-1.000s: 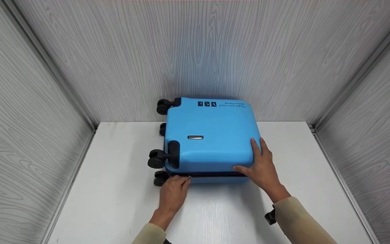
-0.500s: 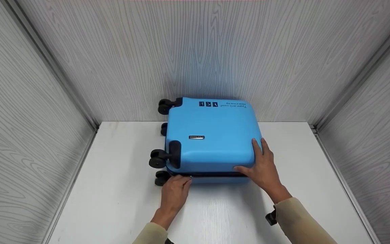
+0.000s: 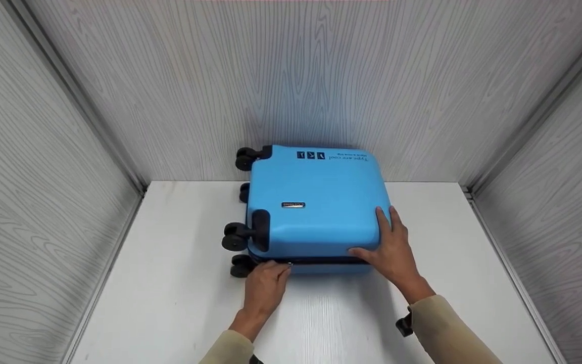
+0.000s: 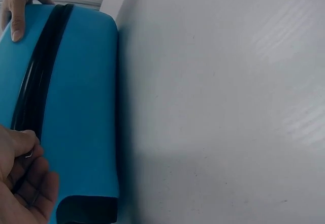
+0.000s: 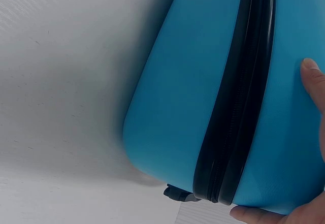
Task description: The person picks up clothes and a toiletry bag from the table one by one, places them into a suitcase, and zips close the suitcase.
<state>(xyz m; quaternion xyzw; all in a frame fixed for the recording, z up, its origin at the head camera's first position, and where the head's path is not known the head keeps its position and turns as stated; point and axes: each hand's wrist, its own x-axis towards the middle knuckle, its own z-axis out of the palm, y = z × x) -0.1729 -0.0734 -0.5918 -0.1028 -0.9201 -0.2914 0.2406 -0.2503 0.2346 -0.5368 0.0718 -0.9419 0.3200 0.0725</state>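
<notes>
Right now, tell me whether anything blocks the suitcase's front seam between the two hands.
Nothing visible does. The left hand pinches the zipper pull at the dark seam; the right hand rests its thumb on the blue shell, beside the seam.

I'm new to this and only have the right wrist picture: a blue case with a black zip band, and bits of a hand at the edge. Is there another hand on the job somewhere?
Observer: Yes. The left wrist view shows the left hand pinching a small metal piece, apparently a zip pull, at the black zip band.
Operator: Ah, so that's where it is! And has this blue case got wheels? I see none from here.
Observer: It has: in the head view, black wheels stick out from its end on the person's left.
</notes>
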